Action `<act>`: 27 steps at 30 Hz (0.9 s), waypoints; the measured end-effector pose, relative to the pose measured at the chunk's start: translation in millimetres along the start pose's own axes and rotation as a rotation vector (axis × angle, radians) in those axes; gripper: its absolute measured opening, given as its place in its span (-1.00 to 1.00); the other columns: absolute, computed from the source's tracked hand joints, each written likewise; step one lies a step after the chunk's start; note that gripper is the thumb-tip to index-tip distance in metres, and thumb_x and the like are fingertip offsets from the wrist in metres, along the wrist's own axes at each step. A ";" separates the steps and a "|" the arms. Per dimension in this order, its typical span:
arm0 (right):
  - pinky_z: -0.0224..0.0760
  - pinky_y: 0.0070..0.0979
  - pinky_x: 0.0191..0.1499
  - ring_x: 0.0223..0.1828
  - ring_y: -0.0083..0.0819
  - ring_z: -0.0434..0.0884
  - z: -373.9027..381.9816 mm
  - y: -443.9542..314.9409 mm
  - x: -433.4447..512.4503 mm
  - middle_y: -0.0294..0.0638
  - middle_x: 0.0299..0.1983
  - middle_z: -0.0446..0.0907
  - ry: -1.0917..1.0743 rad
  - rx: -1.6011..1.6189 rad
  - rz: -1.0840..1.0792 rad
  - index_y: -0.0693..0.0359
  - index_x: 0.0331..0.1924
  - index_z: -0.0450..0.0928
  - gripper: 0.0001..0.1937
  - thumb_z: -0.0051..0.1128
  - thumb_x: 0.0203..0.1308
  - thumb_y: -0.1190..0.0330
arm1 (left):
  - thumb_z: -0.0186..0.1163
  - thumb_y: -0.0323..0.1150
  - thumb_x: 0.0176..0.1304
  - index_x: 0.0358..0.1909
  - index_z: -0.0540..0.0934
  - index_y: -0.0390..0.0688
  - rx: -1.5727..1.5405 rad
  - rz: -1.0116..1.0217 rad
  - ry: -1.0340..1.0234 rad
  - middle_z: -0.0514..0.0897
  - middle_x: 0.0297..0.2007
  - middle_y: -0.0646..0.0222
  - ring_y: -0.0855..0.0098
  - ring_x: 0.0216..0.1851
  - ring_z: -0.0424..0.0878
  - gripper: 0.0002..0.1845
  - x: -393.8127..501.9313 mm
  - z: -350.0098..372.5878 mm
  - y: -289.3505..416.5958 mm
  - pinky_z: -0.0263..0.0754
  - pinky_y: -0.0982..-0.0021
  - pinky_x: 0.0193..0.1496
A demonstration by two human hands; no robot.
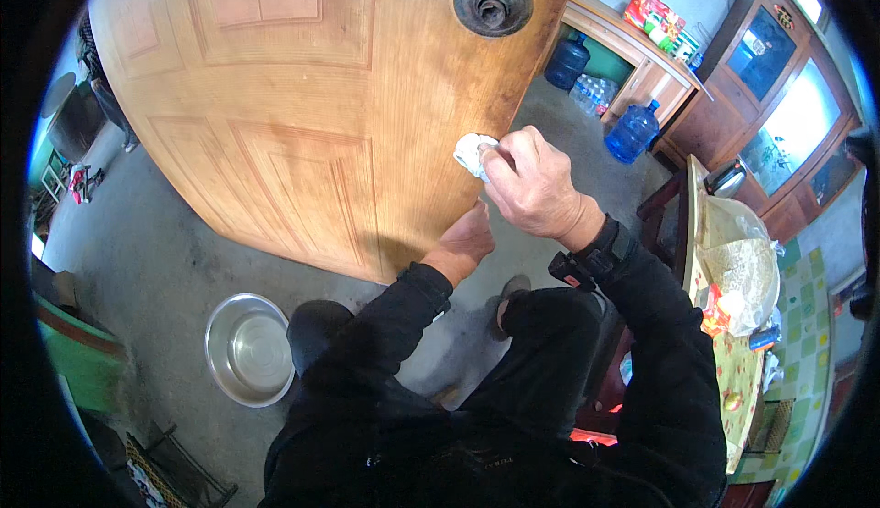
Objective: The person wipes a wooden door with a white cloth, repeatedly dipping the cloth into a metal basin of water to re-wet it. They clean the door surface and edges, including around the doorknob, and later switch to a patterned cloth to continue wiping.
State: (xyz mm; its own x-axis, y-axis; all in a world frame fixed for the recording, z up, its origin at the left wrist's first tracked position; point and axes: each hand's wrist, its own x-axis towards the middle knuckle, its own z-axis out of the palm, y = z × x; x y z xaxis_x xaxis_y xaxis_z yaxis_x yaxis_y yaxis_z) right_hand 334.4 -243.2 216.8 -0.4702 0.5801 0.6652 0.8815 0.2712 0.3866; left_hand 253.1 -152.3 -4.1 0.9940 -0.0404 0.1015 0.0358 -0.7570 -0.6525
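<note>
A panelled wooden door (412,95) stands ajar before me, with a round metal knob (492,4) near its upper right edge. My right hand (533,181) grips a bunched white cloth (473,153) close to the door's free edge, below the knob. Whether the cloth presses on the wood cannot be made out for certain. Lower down, my left hand (469,236) is at the same edge, its fingers curled and partly hidden behind the door. It seems to be holding the door edge.
A steel basin (249,350) with clear liquid sits on the concrete floor at my left. To the right stands a table (739,377) bearing a kettle (726,178) and plastic bags. Blue water jugs (632,132) stand near a wooden desk (650,85). A folding chair (165,467) is at lower left.
</note>
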 end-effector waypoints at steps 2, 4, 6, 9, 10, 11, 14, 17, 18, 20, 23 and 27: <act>0.62 -0.20 -0.24 -0.17 -0.08 0.70 -5.5 9.4 2.5 -0.04 -0.15 0.61 0.027 0.010 -0.007 0.28 -0.02 0.76 -0.63 0.55 0.02 0.47 | 0.23 -0.17 0.52 -0.03 0.97 0.05 0.061 -0.050 0.019 0.93 -0.02 0.36 0.08 0.24 0.75 -0.67 2.0 -0.2 0.5 0.37 -0.10 0.55; 0.63 -0.21 -0.20 -0.17 -0.07 0.70 -18.2 32.8 11.5 -0.02 -0.14 0.62 0.131 -0.030 0.025 0.31 0.02 0.74 -0.59 0.56 0.03 0.48 | 0.25 -0.18 0.52 -0.02 0.98 0.04 0.053 -0.057 -0.025 0.94 0.00 0.36 0.08 0.23 0.76 -0.68 2.5 -0.8 4.1 0.40 -0.11 0.52; 0.64 -0.21 -0.20 -0.17 -0.03 0.70 -22.2 42.0 16.6 0.00 -0.13 0.63 0.239 -0.100 0.061 0.34 0.03 0.74 -0.58 0.58 0.05 0.47 | 0.29 -0.20 0.52 0.02 0.98 0.01 0.011 -0.032 -0.072 0.95 0.05 0.32 0.07 0.21 0.79 -0.69 2.5 -1.1 5.7 0.45 -0.13 0.45; 0.56 -0.26 -0.29 -0.20 -0.17 0.64 -13.7 27.9 13.0 -0.13 -0.21 0.50 0.173 -0.067 0.018 0.22 -0.05 0.73 -0.70 0.49 0.11 0.41 | 0.29 -0.20 0.53 0.05 0.98 0.00 0.029 0.022 -0.106 0.95 0.08 0.30 0.05 0.21 0.78 -0.68 1.9 -2.0 2.5 0.44 -0.17 0.48; 0.56 -0.25 -0.29 -0.20 -0.17 0.64 -9.1 17.0 8.3 -0.12 -0.21 0.49 0.115 -0.067 -0.009 0.22 -0.06 0.73 -0.71 0.48 0.12 0.40 | 0.29 -0.19 0.53 0.05 0.98 0.00 0.039 0.012 -0.058 0.95 0.08 0.30 0.04 0.21 0.78 -0.68 2.6 -2.5 0.2 0.43 -0.17 0.48; 0.57 -0.23 -0.28 -0.19 -0.16 0.65 -5.5 8.9 5.2 -0.12 -0.21 0.48 0.097 -0.061 -0.075 0.22 -0.08 0.73 -0.72 0.47 0.12 0.39 | 0.29 -0.18 0.53 0.06 0.98 0.01 0.047 -0.001 -0.028 0.95 0.09 0.30 0.03 0.22 0.78 -0.67 3.2 -3.0 -1.8 0.42 -0.18 0.49; 0.57 -0.25 -0.28 -0.19 -0.17 0.64 -7.4 12.0 5.4 -0.14 -0.22 0.48 0.155 0.007 -0.055 0.23 -0.10 0.73 -0.73 0.46 0.11 0.39 | 0.27 -0.19 0.51 0.01 0.98 0.00 0.053 -0.028 -0.067 0.94 0.06 0.29 0.07 0.27 0.75 -0.68 6.3 -5.0 -3.8 0.42 -0.16 0.51; 0.52 -0.31 -0.29 -0.21 -0.24 0.58 -21.0 46.8 18.8 -0.16 -0.18 0.46 0.193 -0.143 0.043 0.22 -0.02 0.71 -0.71 0.49 0.19 0.41 | 0.25 -0.19 0.52 0.01 0.97 -0.01 0.019 -0.018 -0.101 0.94 0.08 0.29 0.10 0.30 0.73 -0.67 7.6 -3.5 0.7 0.42 -0.15 0.53; 0.50 -0.31 -0.29 -0.21 -0.25 0.57 -19.2 50.3 21.8 -0.16 -0.18 0.46 0.260 -0.150 0.019 0.22 -0.01 0.70 -0.71 0.51 0.20 0.42 | 0.25 -0.18 0.52 0.03 0.97 -0.02 0.025 -0.020 -0.107 0.94 0.10 0.28 0.10 0.30 0.73 -0.66 7.8 -2.1 2.7 0.42 -0.15 0.53; 0.49 -0.30 -0.30 -0.20 -0.25 0.58 -14.2 51.2 19.5 -0.16 -0.17 0.46 0.203 -0.138 0.028 0.20 -0.01 0.69 -0.71 0.51 0.20 0.43 | 0.26 -0.15 0.55 0.07 0.98 0.03 0.009 0.018 -0.132 0.94 0.15 0.30 0.09 0.32 0.75 -0.65 7.8 2.2 4.1 0.39 -0.14 0.54; 0.53 -0.27 -0.29 -0.21 -0.20 0.60 5.2 20.6 -9.9 -0.15 -0.22 0.47 0.097 -0.068 -0.043 0.23 -0.06 0.70 -0.71 0.51 0.14 0.44 | 0.26 -0.14 0.57 0.10 0.98 0.05 -0.032 -0.006 -0.033 0.94 0.17 0.33 0.09 0.33 0.76 -0.65 8.3 8.6 -0.1 0.38 -0.14 0.54; 0.61 -0.20 -0.24 -0.27 -0.07 0.68 10.4 4.5 -53.6 -0.09 -0.26 0.55 0.017 0.193 0.181 0.28 -0.08 0.71 -0.75 0.48 0.16 0.48 | 0.24 -0.16 0.60 0.12 0.97 0.05 0.012 0.102 -0.039 0.94 0.17 0.35 0.08 0.31 0.77 -0.65 11.0 7.7 -9.4 0.38 -0.15 0.52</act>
State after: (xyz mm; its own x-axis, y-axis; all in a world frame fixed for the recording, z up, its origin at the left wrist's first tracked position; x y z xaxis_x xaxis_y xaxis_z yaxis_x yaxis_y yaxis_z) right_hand 364.1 -265.1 176.3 -0.3029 0.6201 0.7237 0.9428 0.3060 0.1324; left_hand 264.6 -140.6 -2.6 0.9958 -0.0912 0.0053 -0.0644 -0.7425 -0.6667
